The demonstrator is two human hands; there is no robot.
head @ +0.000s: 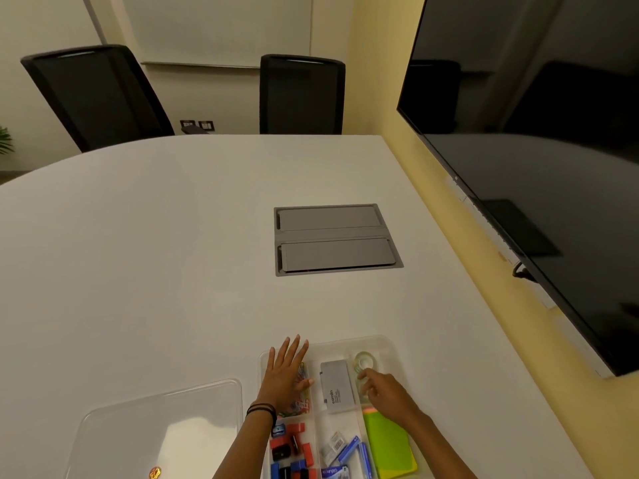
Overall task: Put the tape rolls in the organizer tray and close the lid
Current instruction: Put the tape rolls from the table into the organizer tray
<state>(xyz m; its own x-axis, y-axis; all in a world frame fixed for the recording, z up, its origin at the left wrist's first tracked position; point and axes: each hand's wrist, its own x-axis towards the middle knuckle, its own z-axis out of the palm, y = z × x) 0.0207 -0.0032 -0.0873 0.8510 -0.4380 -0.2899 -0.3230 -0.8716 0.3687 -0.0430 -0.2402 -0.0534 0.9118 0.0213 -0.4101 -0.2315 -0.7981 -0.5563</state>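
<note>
A clear plastic organizer tray (387,344) lies at the near edge of the white table, with its compartments full of stationery. A clear tape roll (364,360) sits in the far right compartment. My right hand (387,395) is over that compartment, fingertips touching a second clear roll (363,388) just below the first; whether I grip it is unclear. Flat and with fingers spread, my left hand (285,375) rests on the tray's far left compartment, over coloured paper clips. The clear lid (159,430) lies on the table left of the tray.
Inside the tray are a grey box (337,385), green and yellow sticky notes (389,444), red and blue sharpeners and blue staple boxes. A grey cable hatch (335,238) is set in the table's middle. A large dark screen (539,150) hangs on the right wall. Two black chairs stand beyond.
</note>
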